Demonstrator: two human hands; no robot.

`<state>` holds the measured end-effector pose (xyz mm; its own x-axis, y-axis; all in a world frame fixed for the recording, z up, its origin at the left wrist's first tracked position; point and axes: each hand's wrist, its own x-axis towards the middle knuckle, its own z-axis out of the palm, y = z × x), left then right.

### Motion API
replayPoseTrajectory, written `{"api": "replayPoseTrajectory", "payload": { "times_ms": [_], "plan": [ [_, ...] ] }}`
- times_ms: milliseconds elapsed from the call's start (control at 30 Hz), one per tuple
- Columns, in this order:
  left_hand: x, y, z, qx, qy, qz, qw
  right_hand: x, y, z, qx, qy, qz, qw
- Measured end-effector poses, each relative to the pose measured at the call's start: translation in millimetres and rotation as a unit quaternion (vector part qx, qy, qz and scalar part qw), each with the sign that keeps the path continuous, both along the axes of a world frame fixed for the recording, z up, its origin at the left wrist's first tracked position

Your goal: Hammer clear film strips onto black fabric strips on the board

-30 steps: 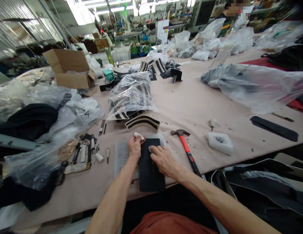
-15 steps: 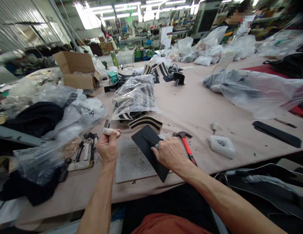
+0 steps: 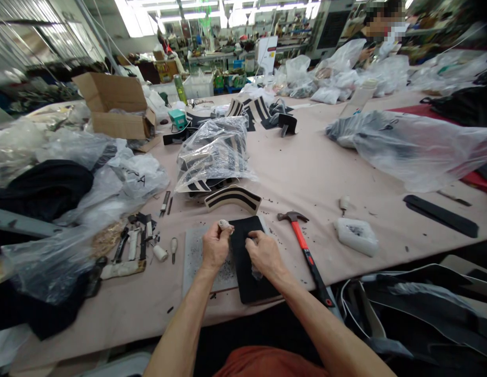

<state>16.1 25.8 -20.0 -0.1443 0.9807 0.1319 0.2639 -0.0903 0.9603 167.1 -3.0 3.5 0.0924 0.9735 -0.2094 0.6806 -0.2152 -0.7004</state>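
Observation:
A flat black sheet (image 3: 251, 277) lies on a grey cutting slab (image 3: 194, 259) at the table's near edge. My left hand (image 3: 214, 246) grips a small white-handled tool (image 3: 224, 224), its top sticking up at the sheet's left edge. My right hand (image 3: 263, 255) presses down on the middle of the black sheet, fingers curled. A red-handled hammer (image 3: 306, 248) lies just right of the sheet.
Small hand tools (image 3: 139, 246) lie left of the slab. A striped curved piece (image 3: 233, 198) and a plastic bag of pieces (image 3: 214, 154) sit behind it. A white block (image 3: 355, 235) and black strip (image 3: 441, 214) lie to the right. Another person works at the far right.
The black sheet, tilted and lifted half a second ago, now lies flat and straight on the slab. My left hand came back from the left to the sheet's edge with the tool.

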Motion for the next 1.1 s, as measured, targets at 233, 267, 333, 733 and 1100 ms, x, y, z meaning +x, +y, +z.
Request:
{"api": "replayPoseTrajectory", "payload": {
  "times_ms": [233, 267, 333, 733, 1100],
  "plan": [
    [12.6, 33.5, -33.9, -0.047, -0.105, -0.025, 0.993, -0.4, -0.4, -23.0, -0.020, 0.086, -0.043, 0.995],
    [15.1, 36.1, -37.7, -0.054, -0.115, -0.028, 0.992, -0.4, -2.2, -26.2, -0.008, 0.089, -0.037, 0.995],
    [20.2, 39.3, -43.3, -0.059, -0.122, -0.042, 0.990, 0.1, -5.6, -30.8, 0.020, 0.083, -0.016, 0.996],
    [28.1, 41.5, -53.0, -0.056, -0.045, -0.053, 0.996, 4.8, -7.6, -26.8, 0.014, 0.080, 0.038, 0.996],
    [36.1, 39.4, -48.0, -0.035, 0.036, -0.019, 0.999, 11.0, -8.8, -25.5, 0.028, 0.088, 0.072, 0.993]
  ]
}}
